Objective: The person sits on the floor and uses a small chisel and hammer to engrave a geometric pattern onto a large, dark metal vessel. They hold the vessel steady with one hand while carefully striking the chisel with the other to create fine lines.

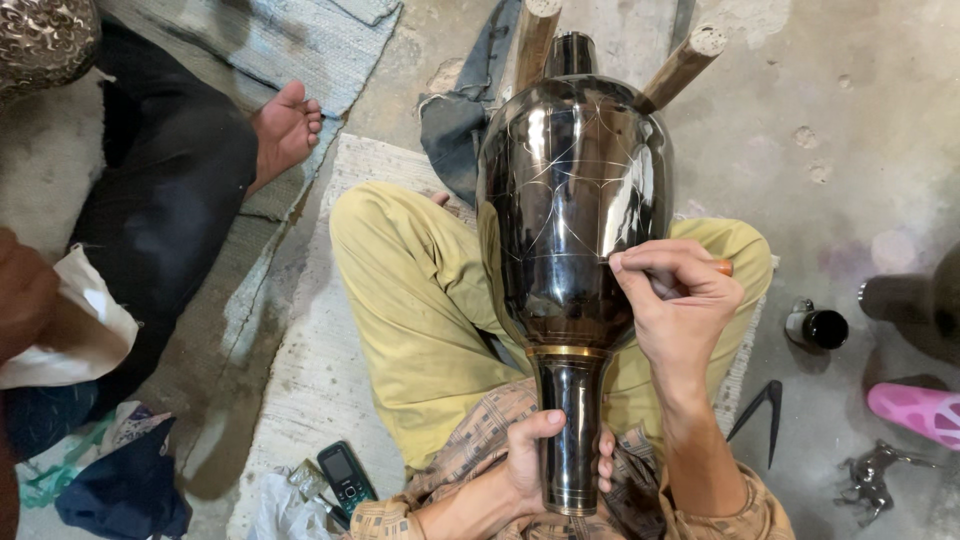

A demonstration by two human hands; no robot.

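I am seeing my left hand (535, 455) sitting low in the centre of the frame, fingers curling round in a closed grip, thumb lying across the front. My right hand (678, 300) is hovering higher at centre right, wrist bending, fingertips pinching together, forearm running down toward the bottom edge.

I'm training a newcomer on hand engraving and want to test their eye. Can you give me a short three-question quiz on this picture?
1. True or false: the left hand grips the narrow neck of the dark metal vase.
2. Where does the right hand press its small tool? A) the vase's body B) the brass band C) the wooden props
3. What lies on the floor left of the person's knee, near the bottom edge?

Key: 1 true. 2 A. 3 a mobile phone.
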